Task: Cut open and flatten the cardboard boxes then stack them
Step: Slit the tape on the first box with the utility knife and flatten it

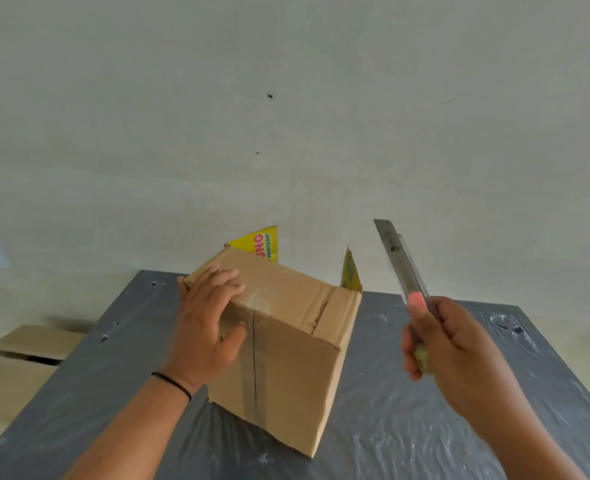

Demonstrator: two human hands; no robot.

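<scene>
A person is standing over a grey table with a cardboard box sitting tilted at the centre of the frame, one corner pointing down toward the lower middle. The left hand is pressing on the box's upper left edge, fingers spread flat over the top and thumb on the near face. A taped seam is running straight down that near face, just right of the thumb. The right hand is hovering well right of the box, fingers curled tight around a utility knife, its blade pointing up and away. To my eye the blade needs turning down and leftward to meet that seam's upper end. More cardboard is lying at the left edge.
</scene>
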